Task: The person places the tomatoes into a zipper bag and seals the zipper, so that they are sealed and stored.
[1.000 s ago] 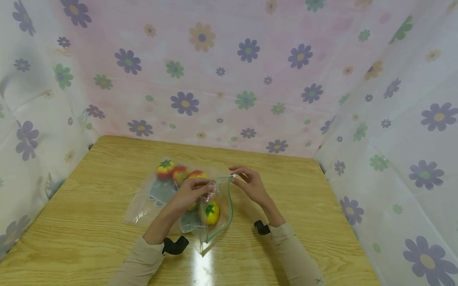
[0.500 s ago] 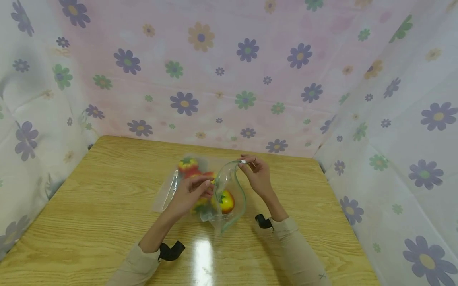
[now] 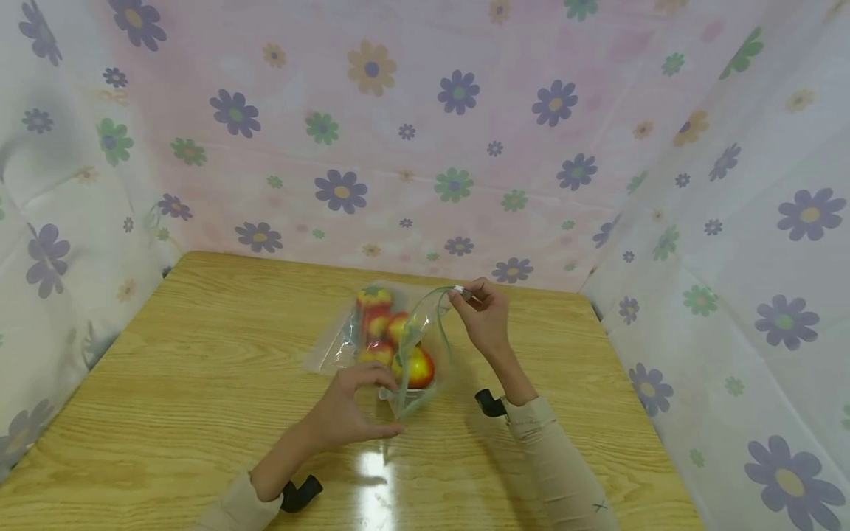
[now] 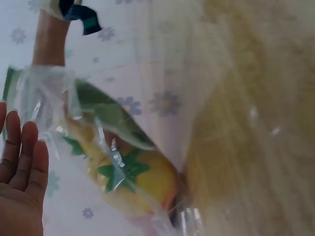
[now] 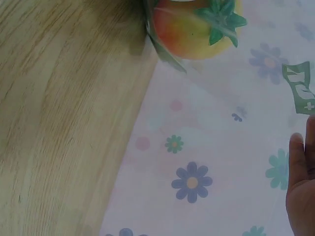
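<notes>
A clear zip bag [image 3: 339, 350] with a green-edged mouth lies on the wooden table, holding several red-and-yellow fruits with green star-shaped leaves, such as the near fruit [image 3: 420, 369]. My right hand [image 3: 488, 317] pinches the far corner of the mouth, by a small white slider [image 3: 458, 289], and lifts it off the table. At the mouth's near corner, my left hand [image 3: 341, 409] is spread in a C shape, thumb and fingers apart; whether it touches the plastic I cannot tell. Through the plastic, the left wrist view shows a fruit [image 4: 140, 179] close up beside the left fingers [image 4: 29, 157].
A wood-grain table [image 3: 199, 354] fills the front. Flower-printed cloth [image 3: 398, 147] hangs behind it and on both sides. A black bent piece sits at each wrist, such as the left one [image 3: 301, 494].
The bag has slid right and its fruits have bunched together. My right hand has moved up and right with the corner. My left hand has come down from the bag's middle and spread.
</notes>
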`<state>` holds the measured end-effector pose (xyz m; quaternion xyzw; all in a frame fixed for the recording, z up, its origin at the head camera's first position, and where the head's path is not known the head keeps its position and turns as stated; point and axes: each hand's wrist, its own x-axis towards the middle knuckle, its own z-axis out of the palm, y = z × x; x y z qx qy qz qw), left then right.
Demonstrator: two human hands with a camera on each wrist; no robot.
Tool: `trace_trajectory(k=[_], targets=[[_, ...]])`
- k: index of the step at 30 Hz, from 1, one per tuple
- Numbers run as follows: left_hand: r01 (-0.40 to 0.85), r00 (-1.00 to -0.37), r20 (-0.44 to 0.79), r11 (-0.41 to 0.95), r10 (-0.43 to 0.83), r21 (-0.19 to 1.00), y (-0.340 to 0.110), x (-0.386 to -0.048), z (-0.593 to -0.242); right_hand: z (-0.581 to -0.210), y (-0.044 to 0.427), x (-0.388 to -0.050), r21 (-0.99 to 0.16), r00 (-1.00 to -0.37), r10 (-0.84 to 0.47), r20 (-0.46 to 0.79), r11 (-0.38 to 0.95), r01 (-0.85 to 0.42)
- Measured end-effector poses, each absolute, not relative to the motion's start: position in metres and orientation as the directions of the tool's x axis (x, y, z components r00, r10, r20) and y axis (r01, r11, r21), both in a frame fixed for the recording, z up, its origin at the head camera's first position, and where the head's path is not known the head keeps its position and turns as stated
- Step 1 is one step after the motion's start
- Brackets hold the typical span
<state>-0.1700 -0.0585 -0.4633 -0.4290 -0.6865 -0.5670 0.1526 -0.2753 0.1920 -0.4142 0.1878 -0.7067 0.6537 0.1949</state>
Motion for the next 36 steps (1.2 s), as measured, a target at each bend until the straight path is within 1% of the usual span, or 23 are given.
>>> trace_trajectory(k=[3, 5, 7, 11, 15, 18, 21, 26, 31, 36], targets=[[0.800, -0.544, 0.711, 0.021, 0.445, 0.599, -0.058, -0.168, -0.470, -0.412, 0.193, -0.274, -0.848, -0.852, 0.002, 0.524, 0.093, -0.521], [0.807, -0.544, 0.715, 0.039, 0.439, 0.589, -0.058, -0.167, -0.473, -0.412, 0.194, -0.274, -0.844, -0.848, 0.011, 0.531, 0.105, -0.527], [0.796, -0.563, 0.711, 0.046, 0.421, 0.603, -0.059, -0.166, -0.474, -0.412, 0.196, -0.273, -0.837, -0.841, 0.019, 0.541, 0.110, -0.536], [0.753, -0.628, 0.694, 0.051, 0.353, 0.656, -0.063, -0.166, -0.470, -0.411, 0.202, -0.274, -0.825, -0.827, 0.037, 0.561, 0.108, -0.555], [0.730, -0.673, 0.698, 0.066, 0.246, 0.681, -0.071, -0.171, -0.462, -0.409, 0.210, -0.277, -0.827, -0.827, 0.052, 0.559, 0.103, -0.553], [0.707, -0.701, 0.698, 0.022, 0.144, 0.706, -0.081, -0.177, -0.454, -0.404, 0.214, -0.278, -0.813, -0.815, 0.046, 0.577, 0.119, -0.569], [0.700, -0.712, 0.702, -0.049, 0.025, 0.712, -0.089, -0.184, -0.444, -0.398, 0.219, -0.279, -0.781, -0.784, 0.030, 0.620, 0.123, -0.613], [0.696, -0.717, 0.679, -0.103, -0.159, 0.711, -0.096, -0.193, -0.424, -0.387, 0.222, -0.280, -0.735, -0.737, -0.006, 0.676, 0.078, -0.674], [0.676, -0.733, 0.622, -0.188, -0.275, 0.713, -0.096, -0.200, -0.403, -0.377, 0.221, -0.276, -0.712, -0.713, -0.040, 0.700, 0.027, -0.701], [0.637, -0.762, 0.545, -0.249, -0.349, 0.730, -0.094, -0.207, -0.388, -0.371, 0.219, -0.273, -0.712, -0.713, -0.049, 0.699, 0.041, -0.701]])
